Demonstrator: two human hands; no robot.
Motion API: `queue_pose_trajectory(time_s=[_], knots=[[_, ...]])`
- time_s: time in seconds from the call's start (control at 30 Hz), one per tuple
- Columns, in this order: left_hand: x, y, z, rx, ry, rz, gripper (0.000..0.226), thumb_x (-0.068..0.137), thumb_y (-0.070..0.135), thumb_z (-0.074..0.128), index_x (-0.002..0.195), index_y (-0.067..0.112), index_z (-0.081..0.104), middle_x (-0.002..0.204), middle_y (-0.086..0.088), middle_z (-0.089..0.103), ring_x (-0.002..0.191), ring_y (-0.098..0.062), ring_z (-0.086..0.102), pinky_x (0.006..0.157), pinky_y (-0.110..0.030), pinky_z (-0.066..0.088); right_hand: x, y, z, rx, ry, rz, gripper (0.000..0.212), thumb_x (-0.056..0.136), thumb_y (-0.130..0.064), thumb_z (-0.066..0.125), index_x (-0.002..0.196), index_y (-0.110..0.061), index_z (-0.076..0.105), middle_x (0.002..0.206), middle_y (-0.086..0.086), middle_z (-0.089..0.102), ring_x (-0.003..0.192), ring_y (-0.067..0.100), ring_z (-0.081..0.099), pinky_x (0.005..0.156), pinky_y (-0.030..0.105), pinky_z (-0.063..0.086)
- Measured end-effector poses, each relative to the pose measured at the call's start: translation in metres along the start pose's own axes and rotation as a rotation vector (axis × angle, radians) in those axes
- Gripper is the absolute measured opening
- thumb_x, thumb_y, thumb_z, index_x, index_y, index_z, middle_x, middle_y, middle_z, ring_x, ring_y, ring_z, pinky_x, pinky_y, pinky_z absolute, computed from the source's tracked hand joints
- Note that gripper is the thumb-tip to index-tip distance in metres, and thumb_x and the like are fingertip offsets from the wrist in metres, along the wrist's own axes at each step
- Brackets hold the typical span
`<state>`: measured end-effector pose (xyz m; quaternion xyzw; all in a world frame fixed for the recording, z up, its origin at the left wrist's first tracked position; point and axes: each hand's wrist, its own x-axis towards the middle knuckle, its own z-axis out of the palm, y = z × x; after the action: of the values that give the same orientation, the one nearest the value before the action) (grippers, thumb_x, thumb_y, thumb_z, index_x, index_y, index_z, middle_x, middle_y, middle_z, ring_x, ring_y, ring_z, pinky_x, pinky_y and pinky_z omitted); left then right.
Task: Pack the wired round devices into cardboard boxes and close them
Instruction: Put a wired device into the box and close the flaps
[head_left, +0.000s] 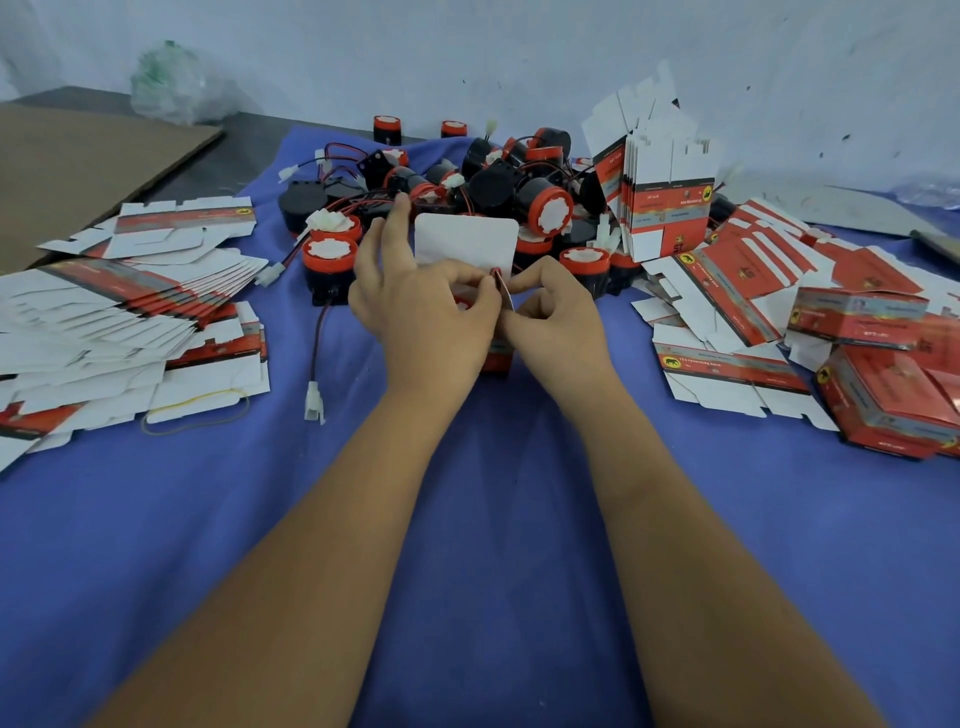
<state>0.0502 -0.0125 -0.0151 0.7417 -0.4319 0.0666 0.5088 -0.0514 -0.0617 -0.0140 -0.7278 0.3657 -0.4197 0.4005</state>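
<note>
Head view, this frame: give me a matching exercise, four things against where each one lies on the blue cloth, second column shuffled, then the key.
Things:
1. closed red boxes
2. fanned stack of flat box blanks
3. heap of round devices
4. box with raised white flap

Places:
A. far middle of the cloth
B. between the hands
C. right edge
D. left side

Pairs: 1-C, 2-D, 3-A, 4-B. The left hand and right hand both pinch a flap of that box.
</note>
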Motion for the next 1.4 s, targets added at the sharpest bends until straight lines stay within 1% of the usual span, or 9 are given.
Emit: queue_pose_trajectory(time_s=[0.17, 0.33, 0.53, 0.67, 0.77, 0.9, 1.0, 1.27, 1.4], knots=[[0.0, -0.003, -0.003, 0.097, 0.053, -0.051, 0.014, 0.086, 0.034, 0.067, 0.08, 0.026, 0.076, 0.162, 0.001, 0.022, 0.147, -0.026, 0.017, 0.112, -0.05, 0.022, 0.0, 0.0, -0.001, 0.083, 0.016, 0.073, 0.016, 0.082, -0.004, 0.06, 0.095, -0.01, 0.053, 0.082, 0.024, 0.061, 0.067, 0.019, 0.053, 0.061, 0.037, 0.047], [-0.002, -0.003, -0.006, 0.219, 0.054, 0.067, 0.015, 0.086, 0.038, 0.068, 0.083, 0.028, 0.079, 0.16, -0.005, 0.029, 0.146, -0.033, 0.021, 0.109, -0.051, 0.023, -0.002, -0.001, 0.001, 0.133, 0.02, 0.049, 0.022, 0.087, -0.009, 0.061, 0.106, -0.018, 0.055, 0.066, 0.004, 0.054, 0.063, 0.009, 0.049, 0.057, 0.022, 0.045], [-0.001, -0.005, -0.008, 0.197, 0.021, 0.078, 0.017, 0.084, 0.048, 0.069, 0.086, 0.034, 0.078, 0.161, -0.005, 0.027, 0.146, -0.033, 0.019, 0.11, -0.051, 0.02, -0.002, -0.001, 0.001, 0.131, 0.083, -0.007, 0.019, 0.09, -0.015, 0.063, 0.109, -0.017, 0.059, 0.074, 0.004, 0.057, 0.067, 0.008, 0.054, 0.062, 0.018, 0.049], [-0.001, -0.004, -0.008, -0.034, -0.025, 0.1, 0.009, 0.084, 0.026, 0.074, 0.091, 0.03, 0.077, 0.161, -0.006, 0.025, 0.144, -0.029, 0.025, 0.111, -0.035, 0.029, -0.001, 0.0, 0.004, 0.048, 0.118, -0.068, 0.019, 0.092, -0.016, 0.064, 0.11, -0.018, 0.06, 0.094, 0.005, 0.063, 0.079, 0.013, 0.056, 0.068, 0.022, 0.05], [0.0, 0.0, -0.01, -0.359, 0.003, 0.084, 0.039, 0.079, 0.011, 0.07, 0.116, 0.023, 0.061, 0.147, -0.003, 0.038, 0.133, -0.018, 0.042, 0.104, -0.022, 0.043, -0.001, 0.002, 0.003, 0.026, 0.109, -0.056, 0.018, 0.093, -0.021, 0.064, 0.111, -0.021, 0.059, 0.094, 0.003, 0.064, 0.075, 0.013, 0.057, 0.065, 0.022, 0.051], [0.006, -0.003, -0.013, -0.692, -0.009, -0.223, 0.061, 0.084, 0.01, 0.068, 0.138, 0.019, 0.042, 0.14, 0.003, 0.045, 0.111, -0.003, 0.056, 0.076, -0.013, 0.051, 0.0, 0.002, 0.003, 0.015, 0.109, -0.032, 0.027, 0.088, -0.012, 0.067, 0.112, -0.021, 0.061, 0.095, 0.001, 0.064, 0.073, 0.013, 0.057, 0.066, 0.025, 0.052], [0.006, -0.012, -0.004, -0.69, -0.194, -0.308, 0.054, 0.087, 0.016, 0.072, 0.135, 0.019, 0.047, 0.124, 0.006, 0.06, 0.109, -0.008, 0.061, 0.077, -0.014, 0.052, 0.0, 0.001, 0.004, -0.02, 0.087, -0.055, 0.029, 0.088, -0.011, 0.066, 0.115, -0.019, 0.064, 0.102, 0.005, 0.065, 0.085, 0.019, 0.061, 0.074, 0.029, 0.053], [0.007, -0.016, 0.0, -0.605, -0.248, -0.246, 0.075, 0.075, 0.005, 0.081, 0.137, 0.017, 0.041, 0.126, 0.002, 0.06, 0.111, -0.013, 0.06, 0.083, -0.024, 0.054, -0.004, -0.002, 0.004, 0.188, 0.038, 0.005, 0.024, 0.092, -0.002, 0.054, 0.104, -0.017, 0.069, 0.114, 0.007, 0.061, 0.1, 0.012, 0.056, 0.084, 0.025, 0.047], [0.007, -0.018, -0.004, -0.909, -0.381, -0.331, 0.042, 0.091, 0.019, 0.055, 0.133, 0.024, 0.053, 0.12, -0.003, 0.068, 0.107, -0.02, 0.067, 0.087, -0.038, 0.057, -0.003, -0.001, 0.004, 0.089, 0.018, -0.041, 0.015, 0.098, -0.022, 0.056, 0.091, -0.024, 0.069, 0.103, -0.003, 0.057, 0.089, 0.0, 0.054, 0.078, 0.01, 0.044]])
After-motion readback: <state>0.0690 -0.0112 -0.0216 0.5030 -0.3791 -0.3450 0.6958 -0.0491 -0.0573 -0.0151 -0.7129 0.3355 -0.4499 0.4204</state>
